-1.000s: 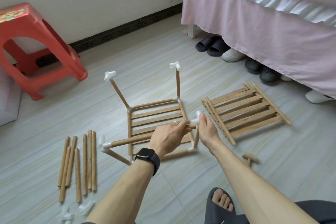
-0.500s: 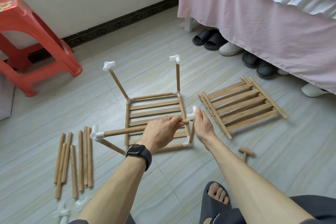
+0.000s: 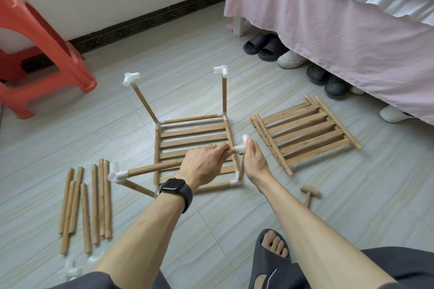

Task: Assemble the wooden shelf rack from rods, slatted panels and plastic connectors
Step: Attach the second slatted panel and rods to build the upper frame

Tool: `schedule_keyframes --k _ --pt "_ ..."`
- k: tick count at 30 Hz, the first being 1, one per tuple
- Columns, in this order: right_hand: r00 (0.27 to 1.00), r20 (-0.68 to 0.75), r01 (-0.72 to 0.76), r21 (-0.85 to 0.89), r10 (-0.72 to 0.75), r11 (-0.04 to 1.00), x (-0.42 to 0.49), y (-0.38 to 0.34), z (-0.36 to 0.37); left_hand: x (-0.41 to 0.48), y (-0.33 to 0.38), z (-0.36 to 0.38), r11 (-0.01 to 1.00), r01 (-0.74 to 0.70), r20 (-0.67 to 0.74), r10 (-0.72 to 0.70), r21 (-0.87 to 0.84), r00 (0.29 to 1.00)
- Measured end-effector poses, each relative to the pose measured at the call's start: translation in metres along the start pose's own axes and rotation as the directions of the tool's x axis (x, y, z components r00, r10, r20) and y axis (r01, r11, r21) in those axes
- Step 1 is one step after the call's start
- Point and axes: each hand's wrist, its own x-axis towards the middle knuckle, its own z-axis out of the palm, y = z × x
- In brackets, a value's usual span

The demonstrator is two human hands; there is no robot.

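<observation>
At near-right corner: rod seating.
Gripped by left hand (image 3: 204, 165), round wooden rod (image 3: 152, 169) should be pushed straight into white plastic connector (image 3: 240, 148) pinched by right hand (image 3: 254, 165).

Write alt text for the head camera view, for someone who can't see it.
A left hand grips a rod and a right hand holds the white connector at its end, joining them on a half-built wooden rack on the floor. Loose rods lie left, slatted panels right.

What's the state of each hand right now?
Left hand: closed, gripping the rod.
Right hand: closed, pinching the connector at the rod's end.
</observation>
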Motion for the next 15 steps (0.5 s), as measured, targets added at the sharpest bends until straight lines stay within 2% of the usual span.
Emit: schedule_keyframes --k 11,15 --pt "0.999 0.028 -0.014 -0.047 0.016 0.999 0.006 0.004 0.012 0.002 0.001 0.007 0.987 -0.078 -0.008 0.08 0.138 0.997" --pt "0.997 0.076 -0.003 -0.051 0.006 0.999 0.008 -0.001 0.007 0.004 0.005 -0.004 0.996 -0.071 0.025 0.069 0.062 0.997"
